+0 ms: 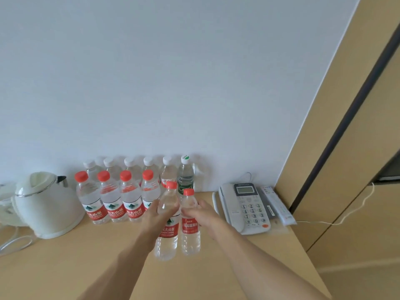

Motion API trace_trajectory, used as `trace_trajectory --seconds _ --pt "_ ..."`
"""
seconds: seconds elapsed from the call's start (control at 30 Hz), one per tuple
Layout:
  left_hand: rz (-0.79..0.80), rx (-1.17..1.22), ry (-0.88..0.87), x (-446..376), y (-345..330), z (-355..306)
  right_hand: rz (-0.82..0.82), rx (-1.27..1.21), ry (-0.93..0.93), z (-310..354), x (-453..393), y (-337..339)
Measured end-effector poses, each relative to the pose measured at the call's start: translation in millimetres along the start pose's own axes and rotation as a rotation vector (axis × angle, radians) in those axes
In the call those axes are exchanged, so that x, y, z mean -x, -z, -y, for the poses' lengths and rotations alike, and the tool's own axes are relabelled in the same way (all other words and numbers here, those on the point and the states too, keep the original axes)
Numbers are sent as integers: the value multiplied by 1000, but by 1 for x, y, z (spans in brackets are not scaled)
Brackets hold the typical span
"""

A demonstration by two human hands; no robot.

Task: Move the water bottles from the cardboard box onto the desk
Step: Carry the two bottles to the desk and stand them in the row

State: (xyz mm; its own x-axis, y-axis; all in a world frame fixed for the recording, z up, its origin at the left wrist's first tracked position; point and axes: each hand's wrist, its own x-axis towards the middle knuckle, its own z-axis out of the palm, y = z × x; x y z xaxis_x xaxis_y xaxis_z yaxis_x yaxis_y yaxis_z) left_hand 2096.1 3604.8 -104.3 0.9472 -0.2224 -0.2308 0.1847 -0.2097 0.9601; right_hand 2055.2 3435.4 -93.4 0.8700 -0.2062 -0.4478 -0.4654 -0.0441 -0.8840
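We count 10 clear plastic water bottles (112,200) already standing at 11 o'clock on the tan wooden desk (86,256). Our left hand (157,219) and right hand (204,215) curl their fingers around 2 more red-capped bottles (190,232) near centre; the cardboard box is out of view.

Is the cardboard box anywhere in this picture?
No, only the desk shows, with bottles, a kettle and a telephone on it; no box is in view.
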Motion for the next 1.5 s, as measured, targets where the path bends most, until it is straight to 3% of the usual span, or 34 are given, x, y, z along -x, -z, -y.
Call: trace_trajectory --seconds 0.7,1.2,1.5 --pt "82 -315 -176 -11 25 7 -191 276 184 -16 -6 -4" --pt "59 -283 -99 -29 4 -1 -217 623 215 -10 -29 9" --pt "69 -347 -61 -35 1 1 -179 576 263 -3 -39 12"
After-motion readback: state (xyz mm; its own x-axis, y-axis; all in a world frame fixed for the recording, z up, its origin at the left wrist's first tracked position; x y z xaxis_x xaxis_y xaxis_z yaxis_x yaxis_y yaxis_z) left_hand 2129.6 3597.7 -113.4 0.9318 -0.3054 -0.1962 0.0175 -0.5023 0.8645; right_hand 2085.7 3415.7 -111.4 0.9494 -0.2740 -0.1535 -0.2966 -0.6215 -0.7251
